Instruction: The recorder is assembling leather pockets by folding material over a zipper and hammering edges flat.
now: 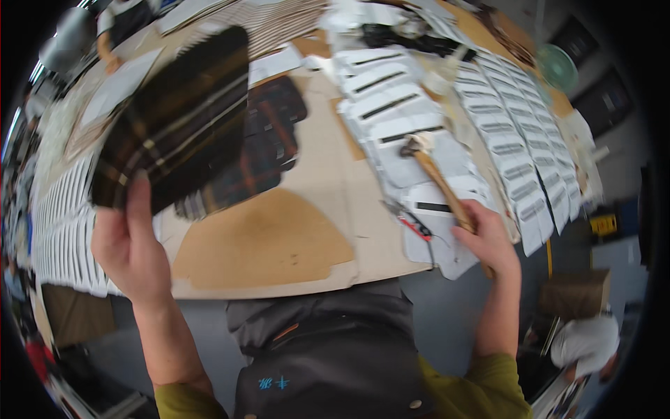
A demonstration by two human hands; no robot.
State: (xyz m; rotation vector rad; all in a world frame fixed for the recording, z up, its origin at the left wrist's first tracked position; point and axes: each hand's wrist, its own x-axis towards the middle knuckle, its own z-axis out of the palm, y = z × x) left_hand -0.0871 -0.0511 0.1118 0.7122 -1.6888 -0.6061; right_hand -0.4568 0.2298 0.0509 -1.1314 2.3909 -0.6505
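Note:
My left hand [129,241] holds up a dark plaid fabric piece [174,115], lifted above the table's left side and blurred. More dark plaid pieces [269,143] lie stacked on the cardboard beneath it. My right hand [488,241] grips the wooden handle of a hammer [436,174], whose head rests on white cut pieces with black slots [394,105]. A brown paper pattern [269,241] lies on the cardboard near the front edge.
Rows of white slotted pieces [516,146] cover the right side, and more white stacks [59,223] line the left. Small scissors [412,223] lie by my right hand. A green round object [556,66] sits at the far right. A cardboard box [572,293] stands on the floor.

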